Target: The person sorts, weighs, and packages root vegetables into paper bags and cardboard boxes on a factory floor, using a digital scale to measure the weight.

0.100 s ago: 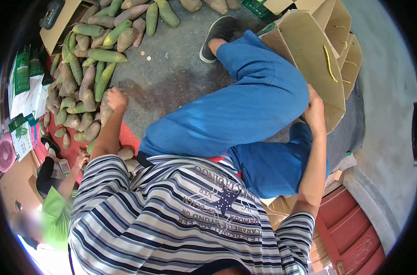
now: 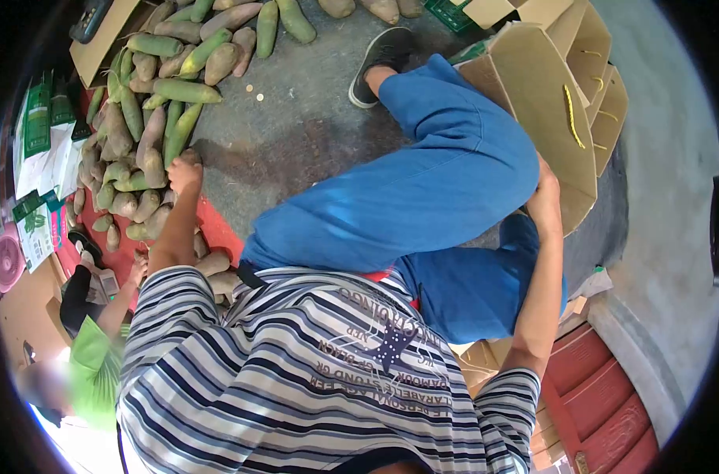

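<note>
My left hand (image 2: pixel 186 173) is at the right edge of a heap of roots, its fingers curled inward. It touches or lies just over a brownish root there, and what is under the fingers is hidden. Long green radishes (image 2: pixel 184 130) lie just above that hand, mixed with brownish-pink, soil-covered roots (image 2: pixel 151 142). On the other side, my right hand (image 2: pixel 544 197) rests against my bent knee, beside an open cardboard box (image 2: pixel 533 75). The knee hides most of its fingers.
Several open boxes with yellow cord handles (image 2: pixel 574 117) stand at the upper right. A co-worker in a green shirt (image 2: pixel 99 359) sits at the lower left, near a pink fan (image 2: pixel 8 261). Red sheeting (image 2: pixel 219 229) lies under part of the heap.
My left hand has moved a little left, closer in against the heap. My right hand stays at the knee. The whole view has shifted slightly.
</note>
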`<act>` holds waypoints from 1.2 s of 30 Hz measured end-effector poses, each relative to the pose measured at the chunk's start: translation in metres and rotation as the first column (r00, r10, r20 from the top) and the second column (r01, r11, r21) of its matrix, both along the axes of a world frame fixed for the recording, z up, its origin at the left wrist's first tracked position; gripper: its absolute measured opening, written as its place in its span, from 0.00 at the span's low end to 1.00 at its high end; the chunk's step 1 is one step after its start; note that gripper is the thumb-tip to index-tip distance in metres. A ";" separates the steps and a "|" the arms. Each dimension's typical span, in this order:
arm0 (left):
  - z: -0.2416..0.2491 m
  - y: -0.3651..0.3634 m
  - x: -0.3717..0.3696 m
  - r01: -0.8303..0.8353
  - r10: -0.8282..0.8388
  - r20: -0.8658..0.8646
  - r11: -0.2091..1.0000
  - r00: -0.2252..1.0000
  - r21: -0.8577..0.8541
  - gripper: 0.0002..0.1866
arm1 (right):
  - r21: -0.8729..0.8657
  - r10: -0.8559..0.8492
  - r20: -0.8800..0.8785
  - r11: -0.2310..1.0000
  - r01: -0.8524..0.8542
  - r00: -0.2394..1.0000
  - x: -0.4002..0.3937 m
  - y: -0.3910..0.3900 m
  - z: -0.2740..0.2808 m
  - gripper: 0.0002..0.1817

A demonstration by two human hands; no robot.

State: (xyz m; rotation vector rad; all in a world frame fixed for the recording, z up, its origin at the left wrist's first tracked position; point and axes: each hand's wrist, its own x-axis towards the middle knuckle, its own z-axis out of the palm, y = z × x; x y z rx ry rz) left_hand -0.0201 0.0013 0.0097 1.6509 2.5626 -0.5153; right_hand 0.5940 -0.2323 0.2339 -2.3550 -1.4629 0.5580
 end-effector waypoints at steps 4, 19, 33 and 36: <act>0.009 0.003 -0.028 -0.057 0.064 0.103 0.996 0.993 -0.075 0.30 | 0.007 -0.026 -0.002 1.000 0.026 1.000 -0.002 0.000 0.002 0.13; 0.019 -0.011 0.009 0.202 -0.211 -0.018 0.956 0.977 -0.213 0.32 | -0.109 -0.096 0.003 0.989 0.095 0.995 -0.004 0.002 0.004 0.18; 0.006 -0.019 -0.001 0.330 -0.357 -0.005 0.869 0.934 -0.369 0.43 | -0.142 -0.107 0.004 0.984 0.107 0.994 -0.001 -0.001 0.001 0.18; -0.001 -0.023 -0.006 0.375 -0.389 0.046 0.842 0.920 -0.389 0.44 | -0.127 -0.126 -0.040 0.985 0.120 0.991 0.009 -0.007 -0.008 0.18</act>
